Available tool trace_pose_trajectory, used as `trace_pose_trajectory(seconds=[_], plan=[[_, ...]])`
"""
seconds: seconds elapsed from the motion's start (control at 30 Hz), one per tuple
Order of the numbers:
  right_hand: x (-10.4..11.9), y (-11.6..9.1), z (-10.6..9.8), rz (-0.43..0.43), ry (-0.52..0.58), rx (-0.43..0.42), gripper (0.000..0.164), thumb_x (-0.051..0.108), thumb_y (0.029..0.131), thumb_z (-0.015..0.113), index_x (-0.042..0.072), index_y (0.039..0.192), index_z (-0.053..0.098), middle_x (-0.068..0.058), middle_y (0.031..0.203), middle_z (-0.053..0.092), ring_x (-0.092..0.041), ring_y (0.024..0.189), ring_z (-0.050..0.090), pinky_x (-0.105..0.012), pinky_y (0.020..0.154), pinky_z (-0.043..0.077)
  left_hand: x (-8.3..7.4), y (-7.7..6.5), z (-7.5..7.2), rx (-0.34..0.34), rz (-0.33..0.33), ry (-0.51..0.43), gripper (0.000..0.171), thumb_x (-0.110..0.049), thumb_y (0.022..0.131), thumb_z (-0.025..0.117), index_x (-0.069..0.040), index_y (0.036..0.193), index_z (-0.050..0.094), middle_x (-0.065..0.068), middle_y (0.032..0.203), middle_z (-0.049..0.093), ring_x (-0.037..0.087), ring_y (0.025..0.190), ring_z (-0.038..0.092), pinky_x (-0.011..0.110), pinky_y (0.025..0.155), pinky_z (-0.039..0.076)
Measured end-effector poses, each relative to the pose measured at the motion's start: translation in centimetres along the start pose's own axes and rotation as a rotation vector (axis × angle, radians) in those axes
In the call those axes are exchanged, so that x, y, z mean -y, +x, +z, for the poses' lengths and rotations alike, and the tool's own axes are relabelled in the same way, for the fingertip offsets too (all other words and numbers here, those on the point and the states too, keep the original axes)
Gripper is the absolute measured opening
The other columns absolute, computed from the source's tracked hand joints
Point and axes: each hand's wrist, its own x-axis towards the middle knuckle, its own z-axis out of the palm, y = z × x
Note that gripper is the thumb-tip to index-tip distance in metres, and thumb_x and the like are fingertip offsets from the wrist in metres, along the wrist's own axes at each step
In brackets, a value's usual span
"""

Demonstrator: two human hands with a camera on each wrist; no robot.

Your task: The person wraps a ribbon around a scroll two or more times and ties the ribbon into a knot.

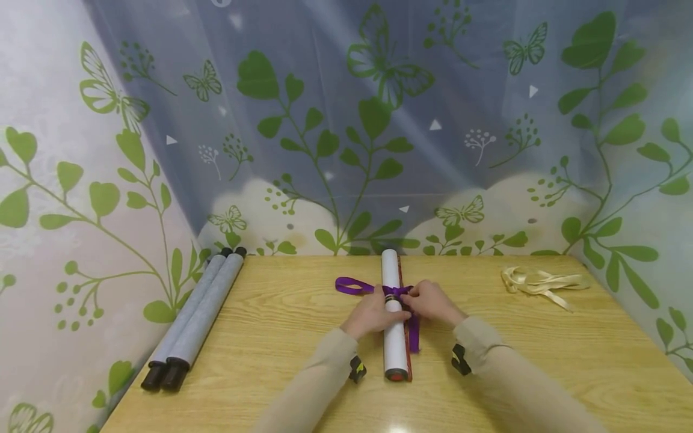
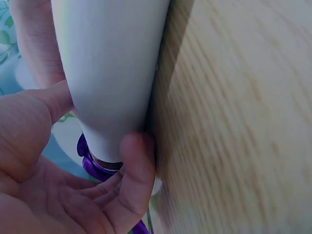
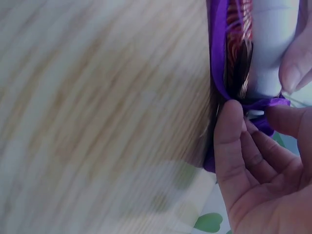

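A white rolled scroll with a red edge strip lies lengthwise on the table, one dark end cap facing me. Around its middle runs a purple ribbon, with a loop out to the left and a tail hanging down on the right. My left hand holds the scroll from the left, thumb across its top and fingers curled at its side near the ribbon. At the right side, my right hand pinches the purple ribbon between thumb and fingers, close to the crossing. Part of the crossing is hidden behind the fingers.
Two grey-blue rolls with black ends lie side by side along the table's left edge. A loose heap of cream ribbon rests at the back right. Behind the wooden table hangs a leaf-patterned curtain.
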Motion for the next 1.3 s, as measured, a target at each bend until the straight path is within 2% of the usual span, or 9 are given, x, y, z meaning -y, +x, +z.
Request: trace_pose_trajectory(seconds=[0.13,0.27,0.33,0.5,0.63,0.77,1.0,1.13,1.3], plan=[[0.3,0.0,0.4,0.028,0.017,0.010,0.035,0.020,0.096,0.060,0.007,0.064,0.066,0.001,0.052,0.056,-0.009,0.041,0.051,-0.021,0.042,0.043,0.2,0.1,0.0,0.028,0.001,0.001,0.088,-0.049,0.085,0.072,0.012,0.139,0.037,0.022,0.107,0.066,0.022,0.078,0.066,0.032,0.067,0.055],[0.6,0.1,0.7,0.058,0.029,0.005,0.035,0.021,0.096,0.060,0.007,0.064,0.066,0.000,0.052,0.057,-0.011,0.043,0.053,-0.022,0.043,0.046,0.4,0.1,0.0,0.066,-0.018,-0.094,0.075,-0.043,0.086,0.072,0.007,0.134,0.043,0.019,0.096,0.065,0.021,0.051,0.062,0.031,0.046,0.052],[0.7,0.2,0.8,0.062,0.038,0.003,0.035,0.021,0.096,0.060,0.007,0.065,0.066,0.000,0.053,0.057,-0.012,0.043,0.053,-0.023,0.043,0.046,0.7,0.1,0.0,0.077,-0.022,-0.133,0.069,-0.040,0.087,0.073,0.004,0.132,0.046,0.016,0.091,0.065,0.022,0.046,0.060,0.032,0.042,0.051],[1.0,0.3,1.2,0.056,0.058,0.017,0.034,0.020,0.096,0.060,0.005,0.067,0.067,0.000,0.052,0.055,-0.011,0.043,0.053,-0.023,0.044,0.047,1.3,0.0,-0.2,0.078,0.008,-0.164,0.053,-0.032,0.087,0.073,-0.003,0.126,0.054,0.011,0.083,0.064,0.020,0.049,0.061,0.034,0.039,0.051],[1.2,0.3,1.4,0.033,0.052,0.031,0.032,0.019,0.096,0.060,0.002,0.070,0.068,0.002,0.053,0.052,-0.010,0.044,0.050,-0.022,0.044,0.044,1.7,-0.3,-0.6,0.088,0.005,-0.179,0.047,-0.027,0.087,0.070,-0.003,0.125,0.053,0.009,0.081,0.063,0.020,0.055,0.062,0.034,0.040,0.051],[1.4,0.3,1.6,0.018,0.055,0.050,0.030,0.020,0.096,0.060,0.002,0.073,0.069,-0.002,0.058,0.059,-0.011,0.049,0.053,-0.023,0.045,0.044,2.0,-0.7,-1.1,0.100,-0.030,-0.172,0.058,-0.027,0.088,0.067,0.003,0.132,0.045,0.013,0.084,0.062,0.021,0.056,0.062,0.035,0.041,0.052],[1.1,0.1,1.3,0.015,0.077,0.044,0.027,0.020,0.099,0.057,0.005,0.084,0.074,-0.006,0.068,0.067,-0.014,0.052,0.058,-0.028,0.047,0.050,3.2,-1.2,-2.4,0.119,-0.088,-0.106,0.085,-0.034,0.091,0.064,0.011,0.150,0.021,0.033,0.118,0.059,0.025,0.056,0.065,0.035,0.048,0.055],[0.8,0.0,0.8,-0.032,-0.027,-0.022,0.021,0.018,0.097,0.058,0.005,0.094,0.075,-0.004,0.073,0.070,-0.011,0.054,0.056,-0.026,0.051,0.046,4.1,-1.4,-3.2,0.124,-0.109,-0.096,0.088,-0.036,0.092,0.064,0.011,0.151,0.018,0.035,0.119,0.058,0.024,0.050,0.062,0.035,0.044,0.053],[0.4,-0.3,0.4,-0.086,-0.174,-0.095,0.020,0.018,0.095,0.059,0.007,0.100,0.075,-0.004,0.091,0.073,-0.013,0.073,0.063,-0.034,0.070,0.053,5.4,-1.9,-4.2,0.130,-0.108,-0.072,0.088,-0.037,0.092,0.064,0.012,0.150,0.020,0.027,0.105,0.063,0.024,0.054,0.064,0.036,0.047,0.055]])
